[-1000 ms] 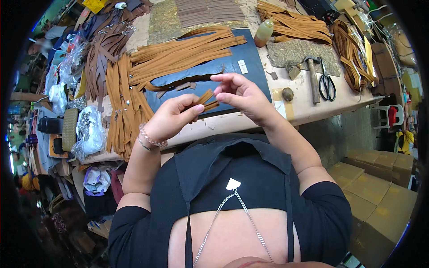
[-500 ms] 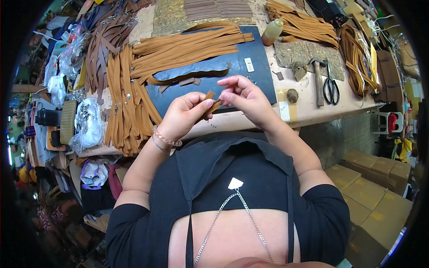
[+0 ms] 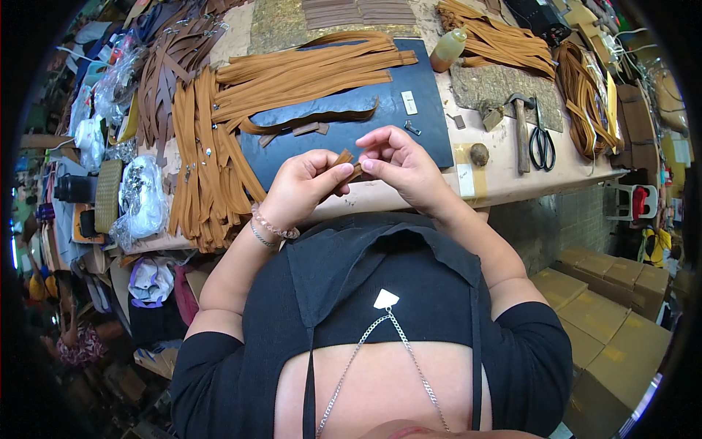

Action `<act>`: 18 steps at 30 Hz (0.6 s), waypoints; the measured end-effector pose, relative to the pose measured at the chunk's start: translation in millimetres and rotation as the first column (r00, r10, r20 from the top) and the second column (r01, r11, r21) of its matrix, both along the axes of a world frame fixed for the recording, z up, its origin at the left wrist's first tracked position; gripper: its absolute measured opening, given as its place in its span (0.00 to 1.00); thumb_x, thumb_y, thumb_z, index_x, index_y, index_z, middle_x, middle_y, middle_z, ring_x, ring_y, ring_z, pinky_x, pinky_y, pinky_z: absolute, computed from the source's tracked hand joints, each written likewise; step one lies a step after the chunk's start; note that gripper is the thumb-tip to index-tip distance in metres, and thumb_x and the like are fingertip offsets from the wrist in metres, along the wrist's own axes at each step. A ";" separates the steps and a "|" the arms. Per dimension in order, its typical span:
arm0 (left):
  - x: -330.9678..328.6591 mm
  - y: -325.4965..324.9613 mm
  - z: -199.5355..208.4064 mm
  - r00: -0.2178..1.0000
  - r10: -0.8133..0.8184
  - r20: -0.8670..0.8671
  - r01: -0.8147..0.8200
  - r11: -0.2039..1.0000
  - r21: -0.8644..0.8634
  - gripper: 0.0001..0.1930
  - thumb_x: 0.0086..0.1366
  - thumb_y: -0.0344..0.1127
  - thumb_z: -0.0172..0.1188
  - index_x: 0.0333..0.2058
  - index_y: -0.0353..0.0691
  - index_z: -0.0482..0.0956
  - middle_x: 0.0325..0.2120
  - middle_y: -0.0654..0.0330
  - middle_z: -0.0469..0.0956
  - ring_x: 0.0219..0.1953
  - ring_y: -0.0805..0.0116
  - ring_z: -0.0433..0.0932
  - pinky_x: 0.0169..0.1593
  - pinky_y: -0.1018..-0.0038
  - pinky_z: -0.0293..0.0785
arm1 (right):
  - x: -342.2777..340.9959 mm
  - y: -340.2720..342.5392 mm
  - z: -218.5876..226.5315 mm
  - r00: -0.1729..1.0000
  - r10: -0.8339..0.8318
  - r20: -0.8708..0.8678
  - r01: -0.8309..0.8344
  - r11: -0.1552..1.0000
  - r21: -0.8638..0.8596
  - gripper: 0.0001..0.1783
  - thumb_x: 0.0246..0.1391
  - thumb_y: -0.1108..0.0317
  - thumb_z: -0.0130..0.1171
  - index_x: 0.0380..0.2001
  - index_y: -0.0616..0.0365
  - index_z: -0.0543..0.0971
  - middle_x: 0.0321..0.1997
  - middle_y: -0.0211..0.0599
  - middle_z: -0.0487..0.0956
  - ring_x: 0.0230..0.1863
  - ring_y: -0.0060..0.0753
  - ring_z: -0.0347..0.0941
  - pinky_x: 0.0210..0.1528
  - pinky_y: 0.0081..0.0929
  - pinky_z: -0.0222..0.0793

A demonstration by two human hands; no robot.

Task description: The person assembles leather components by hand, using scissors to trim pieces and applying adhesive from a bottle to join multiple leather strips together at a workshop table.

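Observation:
Close to the table's front edge, my left hand (image 3: 310,179) pinches a short tan-brown zipper end (image 3: 344,158) between thumb and fingers. My right hand (image 3: 398,162) meets it from the other side, thumb and forefinger closed on the tip of the same zipper; the exact spot is partly hidden by the fingers. Behind the hands lies a dark blue mat (image 3: 270,157). On it are a single tan zipper (image 3: 322,119), small brown leather pieces (image 3: 306,129), a pale rectangular block (image 3: 408,103) and a small metal piece (image 3: 412,128).
Tan zippers (image 3: 292,80) lie in piles across the mat and over the left edge (image 3: 208,168). To the right are a glue bottle (image 3: 447,50), a hammer (image 3: 521,135), black scissors (image 3: 542,146), a round brown lump (image 3: 479,154) and another zipper bundle (image 3: 583,102). Cardboard boxes (image 3: 607,322) stand lower right.
My right thumb and forefinger have drawn closer together at the zipper's tip. My left hand keeps its pinch in nearly the same place. The small metal piece on the mat shows more fully.

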State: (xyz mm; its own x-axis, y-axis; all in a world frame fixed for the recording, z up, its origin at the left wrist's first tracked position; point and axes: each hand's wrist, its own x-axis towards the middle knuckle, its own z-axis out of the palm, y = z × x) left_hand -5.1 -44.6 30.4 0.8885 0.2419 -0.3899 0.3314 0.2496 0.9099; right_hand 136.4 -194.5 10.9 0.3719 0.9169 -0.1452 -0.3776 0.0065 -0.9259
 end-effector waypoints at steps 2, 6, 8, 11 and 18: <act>0.0 -0.3 0.4 1.000 0.003 -0.010 -0.003 1.000 0.000 0.08 0.66 0.34 0.58 0.34 0.33 0.77 0.25 0.66 0.77 0.28 0.81 0.74 0.35 0.82 0.72 | 0.3 -0.8 2.7 1.000 -0.013 -0.002 0.013 1.000 -0.006 0.14 0.57 0.74 0.57 0.47 0.59 0.71 0.38 0.30 0.74 0.42 0.19 0.71 0.47 0.21 0.71; -1.5 -2.0 -7.7 0.999 0.013 0.049 -0.014 1.000 0.022 0.08 0.67 0.38 0.57 0.34 0.38 0.78 0.23 0.68 0.77 0.18 0.87 0.62 0.21 0.87 0.54 | 1.0 -2.7 5.1 0.999 0.008 -0.047 -0.008 1.000 -0.003 0.13 0.59 0.73 0.55 0.47 0.60 0.71 0.37 0.30 0.75 0.41 0.20 0.72 0.47 0.21 0.71; -0.9 -1.5 -5.6 0.999 0.004 0.035 -0.005 1.000 0.020 0.09 0.67 0.38 0.57 0.34 0.38 0.77 0.24 0.68 0.77 0.20 0.86 0.64 0.23 0.87 0.56 | 3.7 -4.3 4.0 0.999 0.006 -0.045 -0.006 1.000 -0.002 0.14 0.59 0.73 0.55 0.47 0.60 0.70 0.37 0.31 0.75 0.41 0.20 0.72 0.47 0.20 0.71; -1.0 -1.5 -5.6 0.999 0.010 0.042 -0.011 0.999 0.032 0.09 0.67 0.37 0.57 0.35 0.36 0.77 0.24 0.67 0.77 0.23 0.84 0.69 0.27 0.87 0.62 | 35.6 -20.3 -2.2 0.948 -0.027 0.318 0.041 0.998 -0.037 0.15 0.59 0.72 0.55 0.49 0.56 0.72 0.40 0.30 0.77 0.41 0.19 0.72 0.47 0.20 0.68; -4.8 5.1 -14.0 0.999 0.043 0.010 -0.042 0.998 -0.043 0.10 0.66 0.37 0.58 0.36 0.35 0.79 0.24 0.66 0.78 0.25 0.83 0.72 0.29 0.86 0.66 | 251.8 -205.9 -57.3 0.106 0.342 0.934 0.976 0.142 -0.163 0.20 0.54 0.63 0.57 0.50 0.56 0.75 0.47 0.54 0.75 0.50 0.55 0.71 0.54 0.44 0.66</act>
